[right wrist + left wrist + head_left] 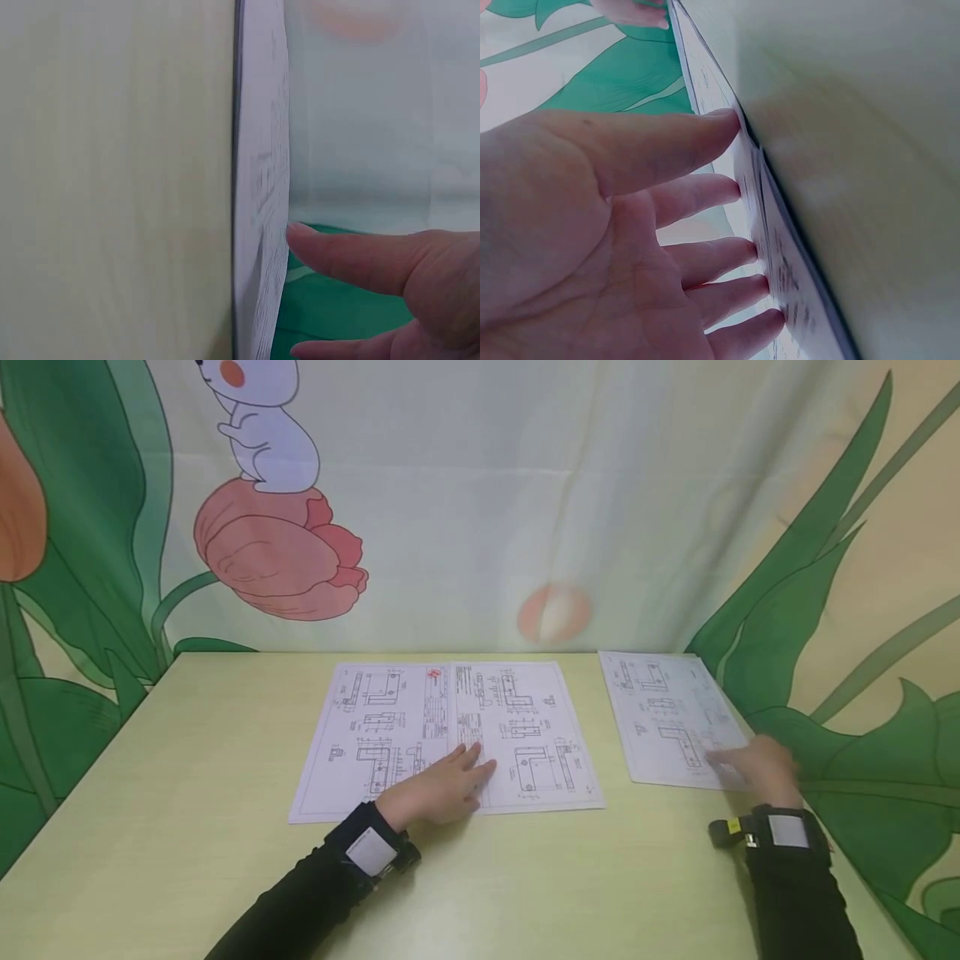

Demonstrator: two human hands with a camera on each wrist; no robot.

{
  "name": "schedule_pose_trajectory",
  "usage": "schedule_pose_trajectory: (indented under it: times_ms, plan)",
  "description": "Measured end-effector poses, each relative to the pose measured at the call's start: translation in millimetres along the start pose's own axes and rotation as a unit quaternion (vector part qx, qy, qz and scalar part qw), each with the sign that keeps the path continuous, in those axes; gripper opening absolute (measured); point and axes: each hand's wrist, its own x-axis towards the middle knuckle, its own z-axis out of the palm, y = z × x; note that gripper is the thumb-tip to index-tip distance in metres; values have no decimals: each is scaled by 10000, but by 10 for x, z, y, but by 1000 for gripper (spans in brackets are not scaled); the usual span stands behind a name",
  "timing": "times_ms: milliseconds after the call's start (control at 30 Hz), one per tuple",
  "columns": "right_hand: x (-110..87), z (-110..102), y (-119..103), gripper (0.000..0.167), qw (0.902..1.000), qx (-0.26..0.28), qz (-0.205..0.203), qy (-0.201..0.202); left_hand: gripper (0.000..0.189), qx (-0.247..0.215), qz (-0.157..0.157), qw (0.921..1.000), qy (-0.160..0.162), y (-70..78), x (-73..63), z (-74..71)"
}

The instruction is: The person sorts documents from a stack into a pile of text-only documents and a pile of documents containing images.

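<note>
Two white sheets with printed technical drawings lie side by side on the table, the left sheet [318, 785] meeting the right sheet [562, 693] along a seam. My left hand [442, 789] rests near that seam at the front, fingers spread and fingertips on the paper. In the left wrist view the thumb and fingers are extended, and one paper edge [780, 217] laps at the other. Farther right lies a third drawing sheet [641, 756]. My right hand [761, 768], slightly blurred, is over its front right corner, thumb extended at the paper [259, 112] in the right wrist view.
The pale wooden table [187, 777] reaches back to a printed curtain [465, 510] with plants and a white animal. At the right, the curtain [862, 743] runs close along the table edge beside the third sheet. Both wrists wear black straps with small devices.
</note>
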Motion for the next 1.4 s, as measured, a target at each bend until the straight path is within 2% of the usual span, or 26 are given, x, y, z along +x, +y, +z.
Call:
schedule_pose_trajectory:
  times_ms: [300, 533, 767, 967, 1167, 1400]
  plan:
    - [-7, -26, 17, 84, 9992, -368, 122, -110, 57, 18, -5, 10000, -16, 6, 1, -3]
    - [53, -15, 81, 87, 9992, -354, -88, -152, 57, 0, -21, 10000, -31, -17, 15, 14]
    - [66, -18, 136, 89, 9996, 94, -44, -252, 58, 17, -23, 10000, -12, -21, 17, 26]
    - [75, -15, 188, 86, 9987, 350, -214, -288, 58, 28, -31, 10000, -1, -29, 27, 40]
    - [106, -13, 189, 85, 9978, 581, -100, -314, 57, 50, -6, 10000, 11, -25, 27, 38]
    - [92, -13, 209, 68, 9967, 777, -33, -226, 56, 56, 34, 10000, 51, -19, 18, 34]
